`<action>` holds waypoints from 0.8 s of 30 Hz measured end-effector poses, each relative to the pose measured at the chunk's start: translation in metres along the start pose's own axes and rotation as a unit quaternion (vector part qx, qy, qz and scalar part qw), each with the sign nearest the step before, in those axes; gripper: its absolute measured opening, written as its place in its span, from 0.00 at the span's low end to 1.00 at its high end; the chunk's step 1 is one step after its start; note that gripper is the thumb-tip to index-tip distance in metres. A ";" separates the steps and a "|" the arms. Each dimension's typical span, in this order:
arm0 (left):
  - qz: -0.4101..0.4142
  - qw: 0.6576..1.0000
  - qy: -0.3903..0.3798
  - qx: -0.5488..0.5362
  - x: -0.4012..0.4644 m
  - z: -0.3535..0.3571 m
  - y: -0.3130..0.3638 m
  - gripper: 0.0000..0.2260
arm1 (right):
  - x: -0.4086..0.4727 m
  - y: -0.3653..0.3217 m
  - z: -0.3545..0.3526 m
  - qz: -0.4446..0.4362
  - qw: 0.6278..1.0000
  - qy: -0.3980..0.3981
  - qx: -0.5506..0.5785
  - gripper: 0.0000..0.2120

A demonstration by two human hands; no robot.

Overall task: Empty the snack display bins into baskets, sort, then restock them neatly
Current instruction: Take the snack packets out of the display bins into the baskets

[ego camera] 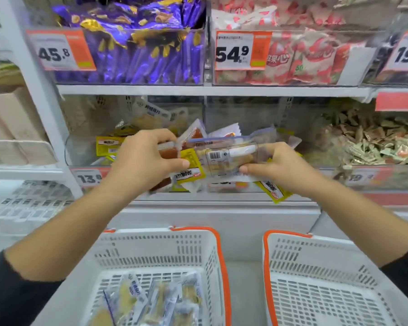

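Both hands, left hand (149, 156) and right hand (276, 164), grip a snack bundle (222, 158) lying crosswise above the left basket (151, 252).

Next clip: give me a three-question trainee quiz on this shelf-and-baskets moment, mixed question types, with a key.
1. True or false: the white plastic basket with orange rim on the left already holds snack packets.
2. Multiple choice: the bin of purple foil packets carries which price tag? A) 54.9 B) 45.8 C) 13.9
3. What are the left hand and right hand doing?

Key
1. True; the white plastic basket on the right shows none.
2. B
3. Both grip a bundle of mixed snack packets, yellow, red and clear, in front of the lower clear display bin.
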State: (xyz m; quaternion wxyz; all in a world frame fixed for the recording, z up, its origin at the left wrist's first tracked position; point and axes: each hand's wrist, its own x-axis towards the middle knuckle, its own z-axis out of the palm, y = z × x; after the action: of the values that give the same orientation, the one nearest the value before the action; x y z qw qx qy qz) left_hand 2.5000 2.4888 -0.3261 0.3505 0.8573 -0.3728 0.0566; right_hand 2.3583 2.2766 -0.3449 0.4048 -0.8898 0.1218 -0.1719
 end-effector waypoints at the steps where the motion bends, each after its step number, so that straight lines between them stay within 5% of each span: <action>1: -0.014 1.000 -0.015 -0.001 -0.015 -0.004 -0.015 0.12 | -0.004 0.000 0.018 0.003 1.000 -0.016 0.012 0.15; 5: -0.089 0.990 -0.104 0.034 -0.068 0.013 -0.084 0.14 | -0.024 0.032 0.099 0.030 0.990 -0.136 0.017 0.03; 12: -0.190 0.954 -0.221 0.073 -0.130 0.108 -0.188 0.11 | -0.060 0.101 0.209 0.124 0.954 -0.272 -0.009 0.15; 16: -0.195 0.961 -0.189 0.045 -0.141 0.131 -0.207 0.02 | -0.065 0.112 0.212 0.152 0.942 -0.296 -0.051 0.30; 19: -0.188 0.976 -0.112 0.001 -0.124 0.126 -0.199 0.02 | -0.054 0.106 0.190 0.109 0.965 -0.225 -0.084 0.21; 24: -0.080 0.993 0.008 -0.088 -0.056 0.086 -0.124 0.04 | -0.013 0.069 0.112 -0.002 0.998 0.043 -0.042 0.06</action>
State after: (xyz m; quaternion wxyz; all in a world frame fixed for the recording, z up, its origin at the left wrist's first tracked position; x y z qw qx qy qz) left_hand 2.5302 2.5264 -0.4799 0.4308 0.8497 -0.3039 0.0026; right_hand 2.3861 2.3125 -0.4687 0.3607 -0.8981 0.1447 -0.2056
